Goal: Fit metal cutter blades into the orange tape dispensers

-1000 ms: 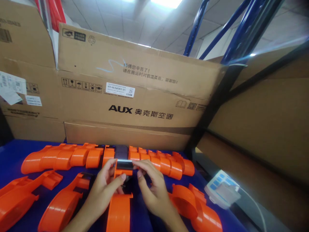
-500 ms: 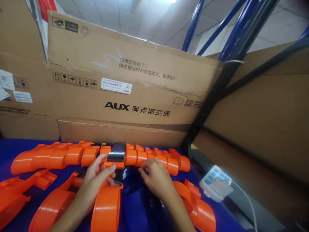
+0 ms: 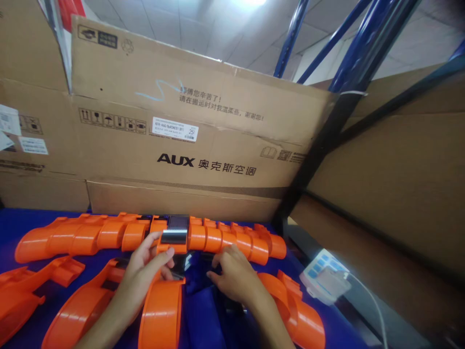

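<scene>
My left hand (image 3: 150, 261) is closed on an orange part (image 3: 162, 310), which has a large curved band at the bottom and a small frame at the top. A black and silver piece (image 3: 174, 236) sits at that frame. My right hand (image 3: 229, 271) is to the right of the part, over dark blue material (image 3: 205, 310), with thumb and forefinger apart and nothing visible between them. Its other fingers are partly hidden.
A row of orange parts (image 3: 85, 237) runs along the back of the blue table surface. More orange parts (image 3: 83, 310) lie at the left and right (image 3: 305, 315). A white power strip (image 3: 323, 276) is at the right; cardboard (image 3: 218, 131) stands behind.
My right hand has moved slightly down, and its thumb and forefinger have spread apart. My left hand and the orange part have barely moved.
</scene>
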`<state>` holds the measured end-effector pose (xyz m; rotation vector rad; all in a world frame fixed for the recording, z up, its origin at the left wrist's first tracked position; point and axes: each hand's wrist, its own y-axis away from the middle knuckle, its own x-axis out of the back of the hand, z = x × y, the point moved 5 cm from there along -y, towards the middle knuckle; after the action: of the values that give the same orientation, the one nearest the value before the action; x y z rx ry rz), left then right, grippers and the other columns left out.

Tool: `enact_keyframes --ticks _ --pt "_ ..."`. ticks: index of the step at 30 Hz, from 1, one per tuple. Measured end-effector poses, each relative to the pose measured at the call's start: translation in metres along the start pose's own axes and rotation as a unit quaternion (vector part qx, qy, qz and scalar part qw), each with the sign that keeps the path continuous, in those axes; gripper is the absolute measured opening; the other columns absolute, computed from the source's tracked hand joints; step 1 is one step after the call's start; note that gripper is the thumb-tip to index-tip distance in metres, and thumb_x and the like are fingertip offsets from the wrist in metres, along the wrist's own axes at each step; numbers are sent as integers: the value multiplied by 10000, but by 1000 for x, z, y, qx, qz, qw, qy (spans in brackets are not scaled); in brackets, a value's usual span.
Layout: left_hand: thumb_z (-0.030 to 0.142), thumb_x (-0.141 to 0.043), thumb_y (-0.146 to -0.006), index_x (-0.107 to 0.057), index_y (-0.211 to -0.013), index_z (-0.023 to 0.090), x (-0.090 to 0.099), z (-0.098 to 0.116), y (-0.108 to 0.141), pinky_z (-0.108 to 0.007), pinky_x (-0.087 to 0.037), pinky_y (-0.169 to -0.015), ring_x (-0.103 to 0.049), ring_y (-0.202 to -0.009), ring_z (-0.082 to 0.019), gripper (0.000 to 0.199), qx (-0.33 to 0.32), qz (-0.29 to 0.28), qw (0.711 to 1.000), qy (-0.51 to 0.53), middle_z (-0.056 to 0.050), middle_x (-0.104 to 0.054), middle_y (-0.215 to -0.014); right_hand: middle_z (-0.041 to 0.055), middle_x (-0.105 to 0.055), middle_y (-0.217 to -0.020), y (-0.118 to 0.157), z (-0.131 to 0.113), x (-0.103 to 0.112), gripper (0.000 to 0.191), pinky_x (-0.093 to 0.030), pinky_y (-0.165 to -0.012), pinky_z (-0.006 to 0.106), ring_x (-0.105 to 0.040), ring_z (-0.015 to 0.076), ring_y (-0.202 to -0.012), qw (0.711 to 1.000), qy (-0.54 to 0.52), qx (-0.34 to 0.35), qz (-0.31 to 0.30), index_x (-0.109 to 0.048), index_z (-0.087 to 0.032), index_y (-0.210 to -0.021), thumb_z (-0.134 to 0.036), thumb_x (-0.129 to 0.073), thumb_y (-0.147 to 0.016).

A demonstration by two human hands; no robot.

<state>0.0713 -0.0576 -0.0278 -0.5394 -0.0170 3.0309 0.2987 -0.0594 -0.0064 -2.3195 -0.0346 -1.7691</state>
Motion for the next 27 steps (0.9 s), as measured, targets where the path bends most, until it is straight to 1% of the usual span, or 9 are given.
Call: enact_keyframes --ticks 4,9,14,16,18,20,22,24,27 --pt "390 -774 -846 -540 -1225 224 -4 2 3 -224 -498 -542 -638 -523 -124 475 -4 -19 1000 -8 39 -665 -725 92 -723 -944 -1 -2 -1 102 -463 -831 324 -653 267 -951 1000 -11 -12 -7 -742 -199 -836 -279 -788 -792" --pt "394 -776 -846 -531 -1237 222 -3 5 5 -229 -500 -547 -642 -534 -127 492 -3 -8 1000 -23 37 -667 -741 80 -717 -892 2 -8 -2 59 -447 -774 313 -650 262 -910 999 -29 -20 1 -703 -202 -809 -216 -756 -790" --pt "410 -777 -851 -526 -1256 230 -1 1 0 -231 -505 -563 -635 -540 -119 509 -5 -11 1000 -17 51 -658 -734 32 -670 -770 -2 -8 1 79 -415 -648 278 -631 214 -757 998 -60 -13 14 -639 -220 -779 -217 -684 -844" --pt "412 -792 -840 -511 -1277 232 -1 -2 -1 -235 -517 -573 -644 -549 -122 549 -4 -12 1000 -21 48 -672 -749 5 -629 -693 -5 -7 2 130 -398 -595 264 -604 190 -672 993 -108 -12 39 -591 -227 -777 -250 -615 -902" --pt "400 -817 -820 -489 -1305 235 -3 -3 -1 -242 -537 -596 -656 -562 -123 608 -11 -12 1000 -26 42 -697 -784 -16 -595 -639 -8 -6 4 194 -392 -555 250 -577 169 -601 972 -218 -12 84 -532 -233 -790 -307 -537 -969" --pt "381 -834 -806 -478 -1314 237 -5 -3 0 -245 -547 -599 -658 -560 -120 637 -19 -18 999 -28 31 -718 -828 -33 -590 -602 -8 -7 5 243 -385 -512 234 -549 148 -529 926 -360 -10 109 -491 -241 -832 -404 -497 -1012" --pt "373 -825 -816 -486 -1303 230 -7 -3 2 -246 -545 -575 -656 -546 -122 610 -23 -26 999 -28 30 -716 -816 -45 -608 -582 -7 -15 4 293 -363 -468 218 -514 125 -458 877 -469 -2 99 -482 -246 -888 -511 -520 -1006" --pt "376 -802 -834 -500 -1282 218 -9 -4 3 -250 -542 -552 -658 -538 -134 563 -24 -31 999 -27 34 -699 -768 -45 -627 -581 -4 -24 5 330 -352 -450 205 -501 109 -436 842 -531 8 93 -490 -245 -919 -558 -575 -976" --pt "387 -772 -854 -498 -1276 209 -9 -5 5 -263 -545 -535 -664 -535 -152 534 -18 -32 999 -24 33 -684 -730 -26 -656 -626 0 -34 6 335 -371 -462 196 -535 108 -484 817 -566 27 108 -503 -240 -928 -547 -636 -953"
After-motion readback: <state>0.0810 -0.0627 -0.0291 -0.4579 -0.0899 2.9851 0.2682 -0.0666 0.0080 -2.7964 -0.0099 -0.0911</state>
